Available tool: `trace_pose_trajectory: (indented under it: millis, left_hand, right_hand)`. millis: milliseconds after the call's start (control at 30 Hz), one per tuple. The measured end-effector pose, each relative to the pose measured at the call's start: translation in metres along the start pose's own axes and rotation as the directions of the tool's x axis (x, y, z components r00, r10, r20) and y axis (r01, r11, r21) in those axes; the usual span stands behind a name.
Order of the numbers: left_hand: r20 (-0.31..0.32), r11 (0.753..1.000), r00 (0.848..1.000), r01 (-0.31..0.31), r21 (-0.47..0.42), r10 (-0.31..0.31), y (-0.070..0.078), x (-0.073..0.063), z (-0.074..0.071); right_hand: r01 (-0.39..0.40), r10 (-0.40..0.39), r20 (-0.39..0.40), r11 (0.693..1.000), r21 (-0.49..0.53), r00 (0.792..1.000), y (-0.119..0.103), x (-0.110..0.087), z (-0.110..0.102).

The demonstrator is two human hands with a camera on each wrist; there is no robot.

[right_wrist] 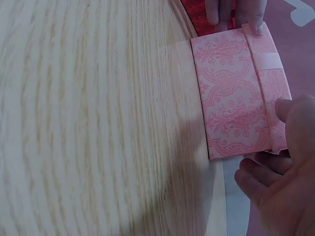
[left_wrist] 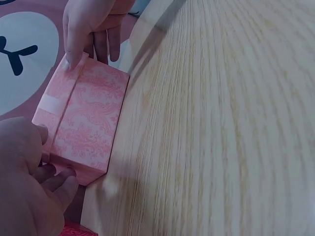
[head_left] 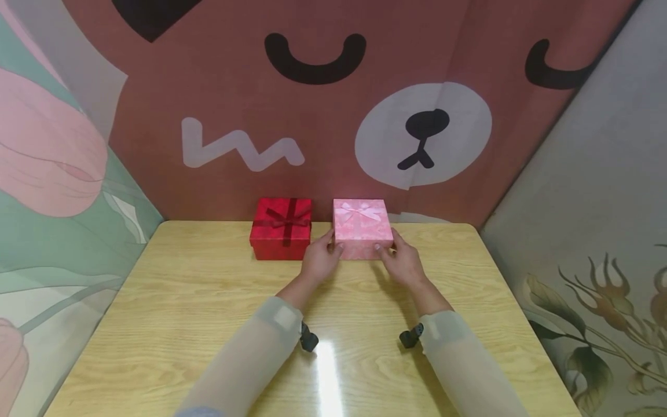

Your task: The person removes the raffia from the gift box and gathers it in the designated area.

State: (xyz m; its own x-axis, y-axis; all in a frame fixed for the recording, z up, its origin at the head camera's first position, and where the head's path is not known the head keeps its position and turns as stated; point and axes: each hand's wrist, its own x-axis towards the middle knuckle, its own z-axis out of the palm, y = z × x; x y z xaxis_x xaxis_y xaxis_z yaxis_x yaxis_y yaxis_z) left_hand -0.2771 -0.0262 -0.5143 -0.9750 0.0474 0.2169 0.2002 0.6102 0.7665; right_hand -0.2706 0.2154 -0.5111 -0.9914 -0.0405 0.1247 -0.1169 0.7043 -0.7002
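A pink gift box (head_left: 363,231) with a lid and a pale ribbon bow stands at the far edge of the table. My left hand (head_left: 320,259) grips its left side, thumb on the lid's front. On the opposite side my right hand (head_left: 405,262) holds it the same way, and its fingers (right_wrist: 256,179) bend in beside the box in the right wrist view. The box's patterned front (left_wrist: 93,113) and ribbon band show in the left wrist view. Just left of my left hand sits a red gift box (head_left: 282,229) with a dark red bow.
Both boxes are on a wood-grain table (head_left: 219,324), close against a back wall (head_left: 323,116) with a bear picture. Printed panels (head_left: 589,231) rise along the left and right sides. Small black devices (head_left: 308,337) sit at both wrists.
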Motion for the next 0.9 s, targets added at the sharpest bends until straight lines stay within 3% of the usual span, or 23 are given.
trace_pose_trajectory:
  millis: [367, 700, 900]
  left_hand:
    - [-0.056, 1.000, 0.998, 0.015, 0.024, -0.013, 0.001, -0.004, 0.004]
    - [-0.101, 1.000, 0.995, -0.009, -0.018, 0.007, -0.001, -0.016, 0.004]
    - [-0.111, 0.999, 0.994, -0.005, -0.040, 0.000, -0.004, -0.023, -0.001]
  right_hand:
    - [0.005, -0.006, -0.045, 1.000, -0.018, 0.999, -0.003, -0.002, 0.002]
    - [0.008, -0.008, -0.047, 1.000, -0.016, 0.999, -0.003, -0.010, 0.003]
    - [0.068, -0.070, -0.041, 0.997, -0.035, 0.997, -0.004, -0.015, 0.003]
